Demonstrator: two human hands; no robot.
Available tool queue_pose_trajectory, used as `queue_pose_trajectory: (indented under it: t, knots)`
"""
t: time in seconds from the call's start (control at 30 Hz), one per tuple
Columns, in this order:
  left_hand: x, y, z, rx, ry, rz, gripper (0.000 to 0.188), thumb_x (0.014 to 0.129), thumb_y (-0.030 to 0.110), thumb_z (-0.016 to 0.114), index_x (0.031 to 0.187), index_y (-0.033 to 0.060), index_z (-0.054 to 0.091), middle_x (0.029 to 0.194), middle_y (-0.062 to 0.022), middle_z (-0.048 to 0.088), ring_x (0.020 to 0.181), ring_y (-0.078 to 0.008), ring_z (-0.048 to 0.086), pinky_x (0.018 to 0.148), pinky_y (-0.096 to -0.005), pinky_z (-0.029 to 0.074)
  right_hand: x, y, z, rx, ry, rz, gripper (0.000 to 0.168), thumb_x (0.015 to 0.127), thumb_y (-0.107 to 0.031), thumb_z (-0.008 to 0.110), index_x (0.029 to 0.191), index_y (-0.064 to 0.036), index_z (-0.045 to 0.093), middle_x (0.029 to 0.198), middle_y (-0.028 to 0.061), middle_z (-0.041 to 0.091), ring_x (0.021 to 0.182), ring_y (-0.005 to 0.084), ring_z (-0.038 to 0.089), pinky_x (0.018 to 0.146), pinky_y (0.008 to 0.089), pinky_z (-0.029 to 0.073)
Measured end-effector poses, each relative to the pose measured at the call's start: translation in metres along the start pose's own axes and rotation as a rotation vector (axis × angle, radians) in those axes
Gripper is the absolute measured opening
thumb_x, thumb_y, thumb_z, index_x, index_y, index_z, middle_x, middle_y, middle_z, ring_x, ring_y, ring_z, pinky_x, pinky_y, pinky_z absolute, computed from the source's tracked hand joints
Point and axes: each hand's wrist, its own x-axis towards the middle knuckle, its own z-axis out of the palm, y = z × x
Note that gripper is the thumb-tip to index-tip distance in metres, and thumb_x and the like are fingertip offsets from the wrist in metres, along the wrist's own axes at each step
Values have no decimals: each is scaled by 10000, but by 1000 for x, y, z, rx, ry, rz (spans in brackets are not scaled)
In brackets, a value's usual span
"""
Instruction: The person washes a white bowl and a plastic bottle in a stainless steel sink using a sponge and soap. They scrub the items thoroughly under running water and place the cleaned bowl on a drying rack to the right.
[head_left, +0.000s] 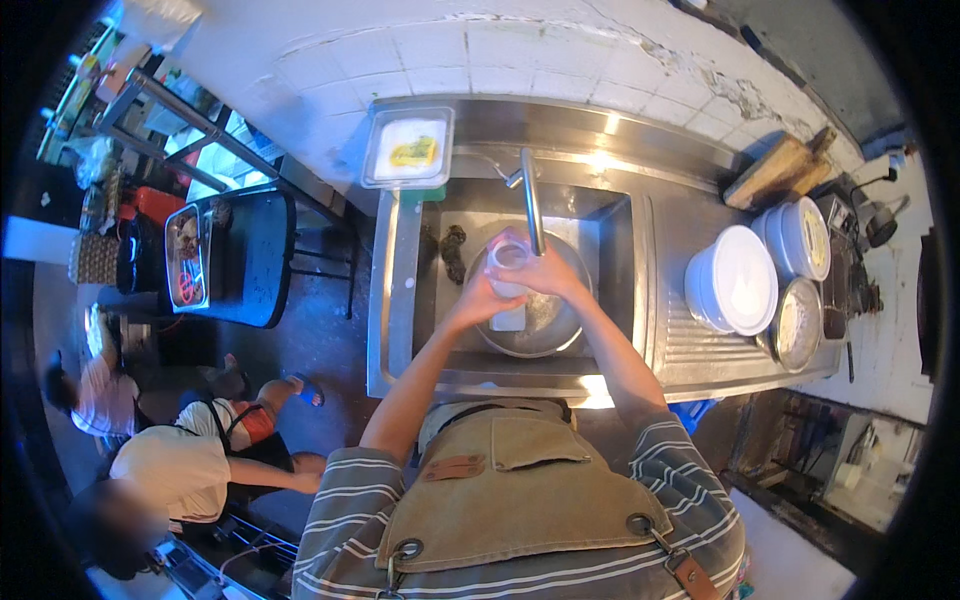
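Both my hands hold a whitish, open-topped container, like a cup or jar, under the faucet over the sink. My left hand (480, 300) grips its left side and lower part, and my right hand (553, 270) wraps its right side. The container (510, 259) has a round mouth facing up. The steel faucet (531, 199) reaches down beside my right hand. Beneath the hands, a round metal basin (551, 326) stands in the sink (615, 225), with a pale rectangular object (509, 318) in it. A dark scouring pad (453, 253) lies left of the basin.
A plastic tub (409, 176) with a yellow sponge (421, 151) sits at the sink's back left corner. White lidded tubs (742, 281), a metal bowl (796, 326) and wooden cutting boards (776, 172) stand on the right. A black table (259, 255) and two people are on the left.
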Motion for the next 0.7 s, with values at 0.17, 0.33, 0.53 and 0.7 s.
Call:
queue_pose_trajectory:
  t: [0.17, 0.33, 0.53, 0.7]
  knots:
    - [2, 2, 20, 74, 361, -20, 902, 639, 217, 875, 1374, 35, 385, 1286, -117, 525, 1189, -232, 517, 1024, -379, 416, 7, 2, 31, -30, 422, -95, 433, 758, -321, 817, 1058, -70, 631, 931, 79, 686, 906, 157, 644, 839, 333, 507]
    - [-1, 15, 1, -262, 6, -198, 956, 624, 242, 886, 1401, 43, 367, 1293, -127, 523, 1196, -233, 513, 1040, -379, 408, -10, -24, -8, 287, -95, 113, 496, 749, -290, 822, 1117, -54, 588, 1017, 84, 665, 967, 173, 639, 870, 341, 505]
    - [5, 9, -2, -162, -156, -274, 976, 631, 279, 887, 1414, 41, 355, 1376, -151, 457, 1272, -261, 456, 1085, -396, 362, -14, -9, -14, -151, -16, -92, 544, 701, -250, 846, 1152, -63, 604, 1041, 91, 671, 1012, 179, 615, 893, 345, 486]
    - [1, -32, 14, -15, -58, -165, 1031, 621, 326, 894, 1428, 30, 326, 1435, -191, 387, 1325, -290, 402, 1116, -407, 315, -18, 6, 13, -380, 232, -36, 540, 705, -292, 827, 1091, -23, 563, 919, 130, 667, 868, 249, 661, 769, 376, 520]
